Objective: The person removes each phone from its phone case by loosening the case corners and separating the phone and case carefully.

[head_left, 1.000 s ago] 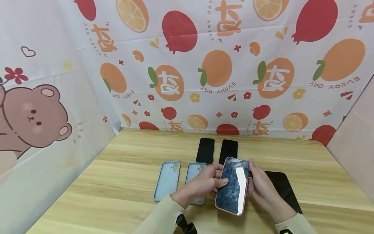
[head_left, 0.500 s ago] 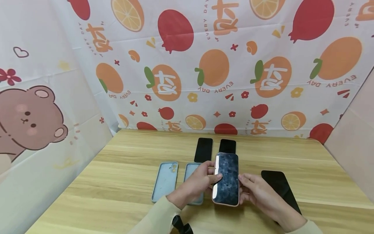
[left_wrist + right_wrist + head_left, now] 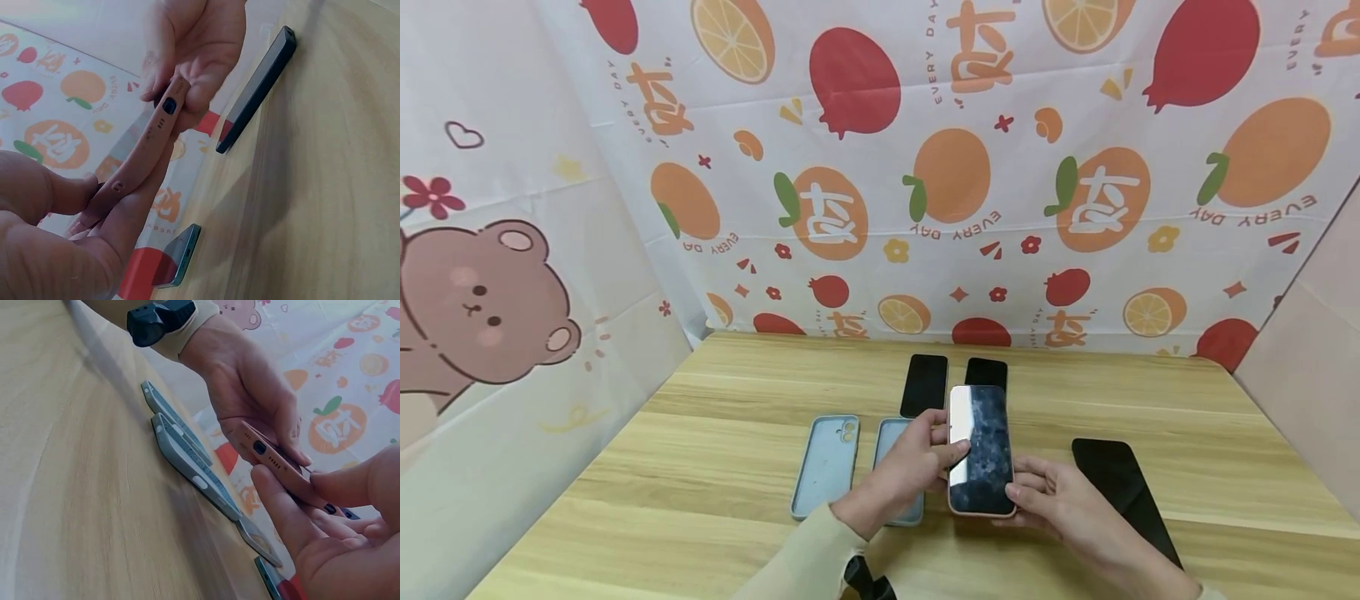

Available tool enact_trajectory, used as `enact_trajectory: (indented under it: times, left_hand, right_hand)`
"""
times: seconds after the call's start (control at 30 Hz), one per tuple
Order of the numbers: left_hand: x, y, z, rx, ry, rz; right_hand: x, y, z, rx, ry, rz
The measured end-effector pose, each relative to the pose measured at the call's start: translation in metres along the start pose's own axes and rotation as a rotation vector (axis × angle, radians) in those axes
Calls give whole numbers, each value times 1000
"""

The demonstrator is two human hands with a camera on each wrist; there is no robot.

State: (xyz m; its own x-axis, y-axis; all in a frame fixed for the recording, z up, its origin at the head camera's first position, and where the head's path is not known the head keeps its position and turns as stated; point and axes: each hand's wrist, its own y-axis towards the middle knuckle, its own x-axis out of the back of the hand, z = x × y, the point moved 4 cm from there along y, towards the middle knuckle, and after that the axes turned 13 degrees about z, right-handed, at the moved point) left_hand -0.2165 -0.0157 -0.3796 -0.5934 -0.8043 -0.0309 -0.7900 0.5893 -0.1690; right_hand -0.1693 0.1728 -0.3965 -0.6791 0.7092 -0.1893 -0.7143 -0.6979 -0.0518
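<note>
Above the table, both hands hold a phone in a pink case (image 3: 988,454), its dark, smudged screen facing up with a bright reflection along the left. My left hand (image 3: 913,454) grips its left side, thumb over the screen and fingers behind. At the lower right corner my right hand (image 3: 1056,504) pinches the edge, thumb in front and fingers underneath. The right wrist view shows the case's end (image 3: 275,459) with the charging port opening. Beneath the left hand lies a light blue phone case (image 3: 891,432), partly covered; another blue case (image 3: 825,467) lies left of it.
Two black phones lie at the back: one (image 3: 924,385) in view whole, the other (image 3: 987,372) partly behind the held phone. A larger black slab (image 3: 1126,492) lies right, partly behind the right forearm. A fruit-print cloth (image 3: 955,175) hangs beyond the wooden table (image 3: 715,433).
The phone has swung upright from a tilt and moved left and slightly away. My right hand has slid from its upper right edge down to the lower right corner; my left keeps its grip.
</note>
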Motion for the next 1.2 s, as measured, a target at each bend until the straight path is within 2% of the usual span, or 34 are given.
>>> enact_trajectory:
  times: [0.1,0.23,0.33,0.43,0.67,0.9,1.07,1.2]
  left_hand:
    - [0,1,0,14,16,1]
    - [0,2,0,19,57,-29]
    - [-1,1,-1,16,80,-58]
    - [-1,0,-1,12,73,-58]
    - [-1,1,1,3,21,-11]
    - [0,3,5,4,-39,17]
    - [0,4,6,-4,-99,37]
    - [0,4,6,-13,-134,52]
  right_hand:
    - [0,-3,2,26,-43,-26]
    - [0,-6,3,-7,-72,-34]
    - [0,-7,4,-17,-100,4]
    - [-1,-7,4,15,-114,64]
    - [-4,-9,4,95,-103,153]
    - [-8,-7,7,223,-96,220]
    - [-8,-9,9,278,-149,222]
    - [-6,-10,9,291,-182,226]
